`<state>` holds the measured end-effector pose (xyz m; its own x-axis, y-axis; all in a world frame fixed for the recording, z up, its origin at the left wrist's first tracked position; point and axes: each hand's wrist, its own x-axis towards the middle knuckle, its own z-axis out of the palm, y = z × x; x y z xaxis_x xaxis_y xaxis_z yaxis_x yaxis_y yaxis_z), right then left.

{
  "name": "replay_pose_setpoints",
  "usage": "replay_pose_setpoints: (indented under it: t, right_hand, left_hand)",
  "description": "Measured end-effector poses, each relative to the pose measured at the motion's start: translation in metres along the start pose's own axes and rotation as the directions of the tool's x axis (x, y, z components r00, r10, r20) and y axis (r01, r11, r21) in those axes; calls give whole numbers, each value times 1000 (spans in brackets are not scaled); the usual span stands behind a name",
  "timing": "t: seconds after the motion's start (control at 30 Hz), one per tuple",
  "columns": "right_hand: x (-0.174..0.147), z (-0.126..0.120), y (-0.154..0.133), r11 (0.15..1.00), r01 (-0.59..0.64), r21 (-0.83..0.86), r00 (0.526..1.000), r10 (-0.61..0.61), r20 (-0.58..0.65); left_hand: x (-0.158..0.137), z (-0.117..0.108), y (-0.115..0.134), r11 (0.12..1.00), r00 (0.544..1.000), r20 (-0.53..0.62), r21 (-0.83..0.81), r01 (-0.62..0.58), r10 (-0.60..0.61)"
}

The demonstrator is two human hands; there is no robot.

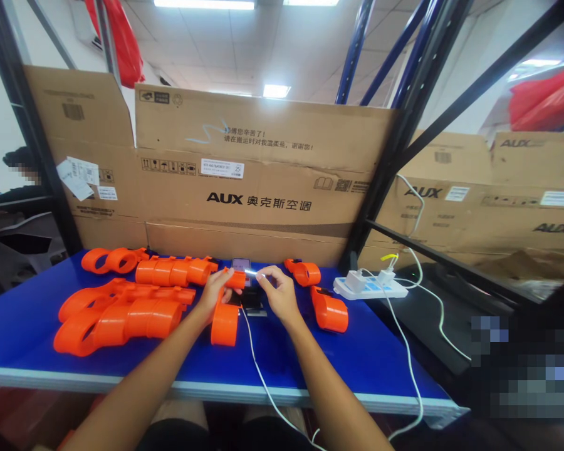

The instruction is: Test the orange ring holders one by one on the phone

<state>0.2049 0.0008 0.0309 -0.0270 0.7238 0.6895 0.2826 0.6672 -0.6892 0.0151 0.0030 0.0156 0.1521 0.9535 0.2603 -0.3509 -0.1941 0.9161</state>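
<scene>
My left hand [212, 292] is closed around an orange plastic part [225, 324], which has a wide ring at its lower end and a narrower tube at the top. Facing it, my right hand [280, 295] pinches a slim, bright whitish rod [250, 272] between thumb and fingertips. The rod points at the end of the orange tube; whether it enters the tube is too small to tell. Behind the hands lies a phone-like device [241, 264]. A white cable [255, 357] runs from below the orange part toward the table's front edge.
Several orange ring parts [153, 318] lie in rows on the blue table [169, 366] at left. Two more orange parts [331, 312] sit at right, before a white power strip [371, 287] with plugs. Cardboard [258, 175] walls the back. A dark post [380, 156] stands at right.
</scene>
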Motion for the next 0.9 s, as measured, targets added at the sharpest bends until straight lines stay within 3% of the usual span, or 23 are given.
replay_pose_setpoints:
  t: [0.13,0.23,0.3,0.37,0.47,0.53,0.63,0.9]
  right_hand:
    - [2,-10,4,999,-35,40,994,39,-104]
    - [2,-18,6,999,-23,-25,990,19,-142]
    - [-1,-18,4,987,41,-157,997,-52,-64]
    - [-6,-12,0,944,151,-293,987,-126,103]
    - [-16,1,-7,859,329,-392,903,-165,397]
    - [-21,8,-9,819,410,-402,836,-161,524]
    - [-23,13,-7,780,464,-420,788,-146,599]
    - [-25,13,-4,752,495,-435,767,-142,626]
  left_hand:
    - [3,-10,5,989,996,45,-120,85,-80]
    - [7,-18,10,938,991,-52,-332,101,-125]
    - [9,-21,11,895,985,-123,-443,57,-124]
    - [9,-23,9,858,984,-131,-513,34,-118]
    - [8,-25,4,828,990,-98,-560,32,-104]
    - [7,-25,3,819,991,-84,-572,37,-104]
    - [4,-25,4,816,989,-64,-574,72,-132]
    - [5,-21,5,846,987,-102,-530,53,-126]
